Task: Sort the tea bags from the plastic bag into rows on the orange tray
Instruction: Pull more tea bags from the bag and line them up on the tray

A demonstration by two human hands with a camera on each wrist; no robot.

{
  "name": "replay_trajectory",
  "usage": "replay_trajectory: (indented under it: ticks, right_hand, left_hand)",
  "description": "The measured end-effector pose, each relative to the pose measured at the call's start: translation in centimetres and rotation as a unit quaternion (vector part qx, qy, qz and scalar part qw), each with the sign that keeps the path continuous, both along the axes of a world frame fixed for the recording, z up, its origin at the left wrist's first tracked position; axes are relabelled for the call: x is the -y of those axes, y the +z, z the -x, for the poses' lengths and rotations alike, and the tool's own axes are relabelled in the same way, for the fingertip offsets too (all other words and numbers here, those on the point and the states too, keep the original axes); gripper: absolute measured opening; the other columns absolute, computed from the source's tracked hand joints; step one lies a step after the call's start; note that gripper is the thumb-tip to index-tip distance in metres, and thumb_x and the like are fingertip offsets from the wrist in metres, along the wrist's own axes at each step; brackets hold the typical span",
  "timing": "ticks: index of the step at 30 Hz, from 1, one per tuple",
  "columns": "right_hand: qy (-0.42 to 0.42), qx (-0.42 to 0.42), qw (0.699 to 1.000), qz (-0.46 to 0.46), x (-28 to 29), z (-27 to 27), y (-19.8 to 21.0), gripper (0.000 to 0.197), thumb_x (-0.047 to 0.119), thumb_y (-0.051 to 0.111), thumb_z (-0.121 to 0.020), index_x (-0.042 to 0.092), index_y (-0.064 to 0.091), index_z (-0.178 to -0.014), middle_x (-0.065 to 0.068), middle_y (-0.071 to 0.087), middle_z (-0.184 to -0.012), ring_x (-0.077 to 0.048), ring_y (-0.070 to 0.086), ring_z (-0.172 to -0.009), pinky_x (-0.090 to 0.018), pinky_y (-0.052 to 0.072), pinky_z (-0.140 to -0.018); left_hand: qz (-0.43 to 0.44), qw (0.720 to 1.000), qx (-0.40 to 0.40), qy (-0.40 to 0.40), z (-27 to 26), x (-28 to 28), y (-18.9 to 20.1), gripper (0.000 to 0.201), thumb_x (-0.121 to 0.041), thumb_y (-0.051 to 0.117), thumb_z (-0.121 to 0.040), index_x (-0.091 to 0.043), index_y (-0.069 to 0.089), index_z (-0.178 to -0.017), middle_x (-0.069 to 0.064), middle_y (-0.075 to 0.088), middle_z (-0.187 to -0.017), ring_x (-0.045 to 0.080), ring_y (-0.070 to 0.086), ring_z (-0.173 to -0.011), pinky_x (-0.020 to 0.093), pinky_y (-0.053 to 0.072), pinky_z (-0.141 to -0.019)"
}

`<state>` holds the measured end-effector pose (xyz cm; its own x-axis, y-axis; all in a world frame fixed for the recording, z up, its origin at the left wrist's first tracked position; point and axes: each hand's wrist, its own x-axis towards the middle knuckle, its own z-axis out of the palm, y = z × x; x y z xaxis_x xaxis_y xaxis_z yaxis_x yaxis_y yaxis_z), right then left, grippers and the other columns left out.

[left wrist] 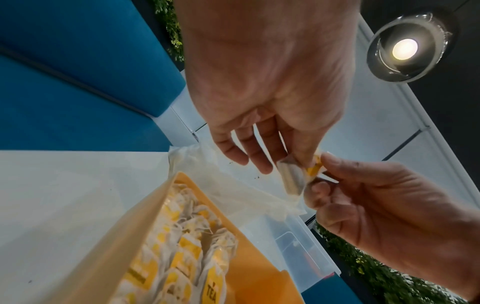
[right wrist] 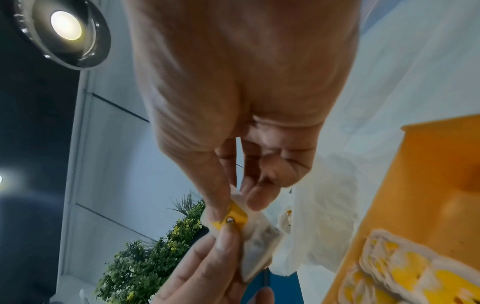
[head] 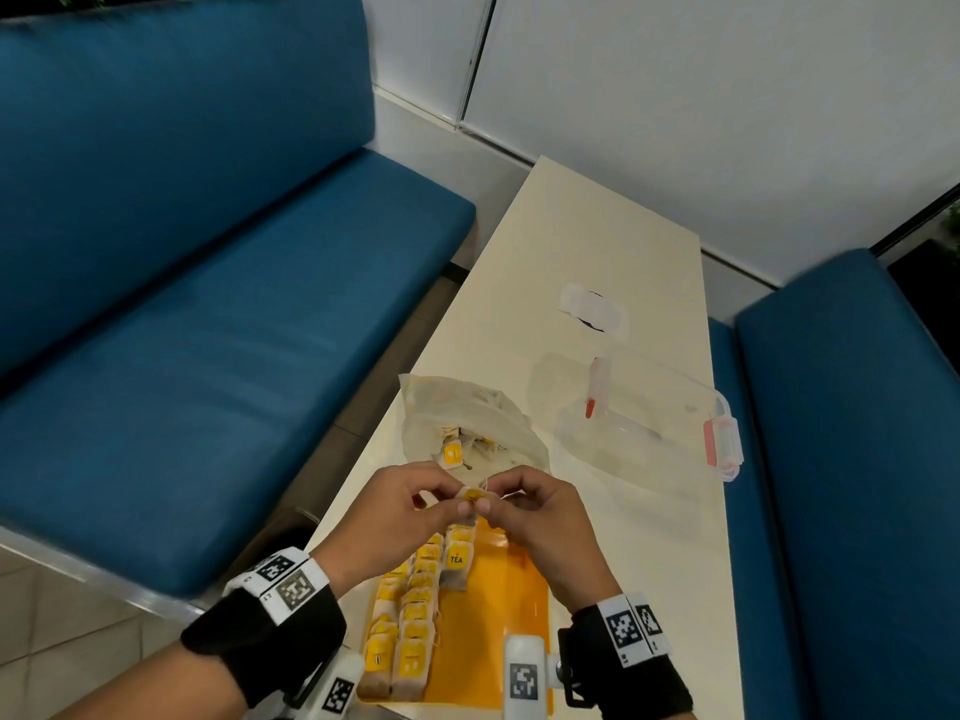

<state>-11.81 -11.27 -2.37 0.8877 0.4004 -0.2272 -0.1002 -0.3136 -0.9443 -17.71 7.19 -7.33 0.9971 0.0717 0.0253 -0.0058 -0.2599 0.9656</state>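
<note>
A small paper tea bag with a yellow tag (head: 471, 495) hangs in the air between both hands, above the far end of the flat orange plastic tray (head: 498, 615), which lies on the near end of the long cream table (head: 597, 262). On the tray's left half, more yellow-tagged tea bags (head: 415, 605) lie overlapping in rows, one reading "TEA"; the right half is bare orange. Just beyond the hands sits the crumpled translucent plastic bag (head: 467, 413), its mouth open towards the person and loose tea bags inside. To the right of it lies a clear plastic lidded box with a pink latch (head: 649, 418), with a bit of white paper (head: 592, 306) farther along the table. Blue upholstered benches (head: 182, 304) flank the table. The left hand (head: 400, 511) and right hand (head: 530, 511) meet thumb to thumb, fingertips of each pinching the tea bag, other fingers loosely curled.
</note>
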Motion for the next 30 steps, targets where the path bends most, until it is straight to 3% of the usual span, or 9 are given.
replay_trajectory:
  ticks: [3,7,10,13,16,20,25,30]
  right_hand:
    - [-0.005,-0.033,0.999,-0.011,-0.1,0.5,-0.3,0.007,0.004,0.076,-0.083,0.005,0.073,-0.089,-0.003,0.07,-0.07,-0.01,0.061,-0.061,-0.02,0.044,-0.052]
    - [-0.023,-0.037,0.999,-0.016,-0.1,0.5,-0.6,0.003,0.002,0.072,-0.086,-0.001,0.072,-0.086,-0.01,0.066,-0.063,-0.01,0.055,-0.052,-0.021,0.04,-0.049]
    - [-0.028,-0.045,0.999,-0.003,0.5,0.4,-1.1,0.006,0.0,0.07,-0.087,-0.006,0.068,-0.089,-0.015,0.065,-0.063,-0.012,0.056,-0.05,-0.022,0.04,-0.048]
    - [-0.027,-0.069,0.997,0.032,1.6,0.6,-2.6,0.009,-0.002,0.069,-0.088,-0.009,0.064,-0.09,-0.016,0.066,-0.064,-0.019,0.061,-0.056,-0.025,0.041,-0.046]
    - [-0.016,-0.108,0.99,0.084,2.5,1.5,-4.6,0.005,-0.001,0.067,-0.089,-0.003,0.063,-0.089,-0.013,0.067,-0.064,-0.022,0.065,-0.057,-0.025,0.042,-0.044]
    - [0.015,-0.151,0.976,0.156,2.4,2.8,-6.5,0.009,0.0,0.065,-0.091,0.006,0.061,-0.086,-0.006,0.065,-0.058,-0.012,0.06,-0.044,-0.021,0.039,-0.038]
    - [0.046,-0.159,0.955,0.244,1.3,2.7,-8.6,0.014,0.004,0.066,-0.09,0.014,0.061,-0.084,-0.004,0.065,-0.064,-0.01,0.061,-0.045,-0.019,0.041,-0.039]
    - [0.016,-0.148,0.956,0.253,0.6,2.8,-10.0,0.013,0.005,0.065,-0.09,0.015,0.063,-0.081,-0.007,0.066,-0.062,-0.015,0.061,-0.046,-0.023,0.045,-0.042]
  left_hand:
    - [0.006,1.0,-0.002,0.01,0.1,0.3,0.0,0.006,-0.028,0.076,-0.09,-0.033,0.08,-0.093,-0.019,0.075,-0.088,0.007,0.069,-0.089,0.021,0.054,-0.075]
    - [0.01,1.0,-0.013,0.008,0.3,0.6,-0.3,0.011,-0.03,0.077,-0.089,-0.033,0.078,-0.099,-0.02,0.074,-0.09,0.004,0.069,-0.09,0.017,0.054,-0.075]
    - [-0.006,0.998,-0.025,0.053,0.6,-0.1,-1.1,0.014,-0.029,0.076,-0.091,-0.037,0.074,-0.102,-0.018,0.072,-0.089,0.001,0.067,-0.091,0.016,0.054,-0.076]
    - [-0.046,0.992,-0.048,0.107,1.0,-1.3,-2.2,0.014,-0.027,0.074,-0.092,-0.038,0.071,-0.1,-0.012,0.069,-0.079,0.0,0.064,-0.08,0.015,0.05,-0.068]
    - [-0.082,0.982,-0.116,0.121,1.6,-2.2,-3.3,0.019,-0.031,0.074,-0.092,-0.034,0.067,-0.11,-0.008,0.067,-0.08,0.004,0.064,-0.076,0.011,0.044,-0.063]
    - [-0.098,0.973,-0.182,0.105,2.4,-2.5,-4.6,0.035,-0.034,0.074,-0.092,-0.032,0.062,-0.125,-0.007,0.066,-0.09,0.007,0.065,-0.082,0.012,0.043,-0.063]
    - [-0.105,0.969,-0.201,0.093,2.8,-2.4,-5.5,0.037,-0.029,0.07,-0.096,-0.026,0.065,-0.132,-0.011,0.067,-0.098,0.003,0.063,-0.086,0.008,0.04,-0.063]
    - [-0.104,0.969,-0.209,0.085,2.8,-2.5,-5.7,0.037,-0.031,0.069,-0.097,-0.027,0.065,-0.134,-0.012,0.068,-0.102,0.0,0.062,-0.087,0.007,0.04,-0.064]
